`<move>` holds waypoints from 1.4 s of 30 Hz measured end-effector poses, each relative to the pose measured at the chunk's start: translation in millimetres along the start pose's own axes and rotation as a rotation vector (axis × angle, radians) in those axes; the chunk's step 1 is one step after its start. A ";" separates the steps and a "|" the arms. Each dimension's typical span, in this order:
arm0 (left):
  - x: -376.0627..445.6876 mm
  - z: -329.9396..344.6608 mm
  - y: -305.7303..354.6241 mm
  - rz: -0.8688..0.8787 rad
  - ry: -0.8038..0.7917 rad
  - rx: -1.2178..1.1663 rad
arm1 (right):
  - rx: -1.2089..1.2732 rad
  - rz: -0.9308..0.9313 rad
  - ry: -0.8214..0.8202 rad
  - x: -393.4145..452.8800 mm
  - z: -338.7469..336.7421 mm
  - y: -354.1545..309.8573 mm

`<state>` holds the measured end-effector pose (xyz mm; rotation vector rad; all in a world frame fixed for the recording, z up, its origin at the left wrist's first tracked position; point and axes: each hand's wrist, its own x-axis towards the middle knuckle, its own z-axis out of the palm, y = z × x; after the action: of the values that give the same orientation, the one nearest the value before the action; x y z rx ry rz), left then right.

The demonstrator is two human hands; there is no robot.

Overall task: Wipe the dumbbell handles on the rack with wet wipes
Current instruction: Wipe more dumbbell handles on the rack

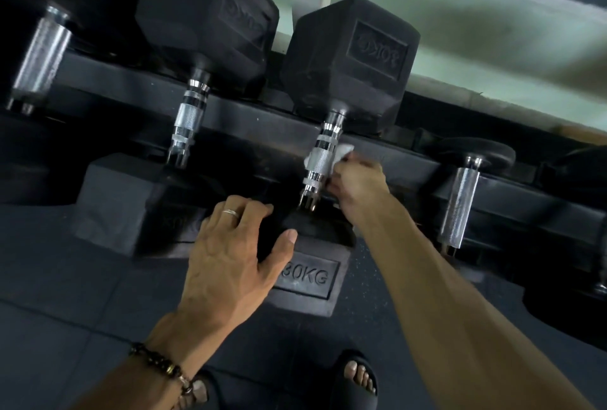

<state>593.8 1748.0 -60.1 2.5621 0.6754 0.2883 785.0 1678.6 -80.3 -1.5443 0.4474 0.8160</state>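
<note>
Dumbbell marked 30KG (331,160) lying across the black rack (259,120), seen from above by the head camera; its chrome knurled handle (318,161) spans the gap between the far hexagonal head, which rests on the rack's rear rail, and the near head, whose end plate carries the weight marking. Right hand (356,184) reaches in from the right side of the handle, fingers curled round a white wet wipe (341,155) and pressing it against the knurled section; the wipe shows as a small white fold beside and partly behind the chrome, and a sliver of it appears at the handle's left edge. Left hand (236,252) rests flat on top of the near head, fingers spread and relaxed, thumb extended toward the 30KG plate, holding nothing; a ring sits on one finger and a beaded bracelet (161,365) circles the wrist. Second hex dumbbell (193,97) lies parallel just to the left on the same rack, and a further chrome handle (460,202) lies to the right. Below, dark rubber floor tiles (65,327) and toes in a black slide sandal (359,375)
</note>
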 end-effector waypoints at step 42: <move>0.6 -0.6 2.7 -0.022 -0.027 0.026 | -0.344 -0.059 -0.064 -18.5 -12.9 -6.6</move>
<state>595.2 1746.5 -58.2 2.5766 0.7012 0.2391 780.2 1663.8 -62.7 -1.8327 0.2199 0.9278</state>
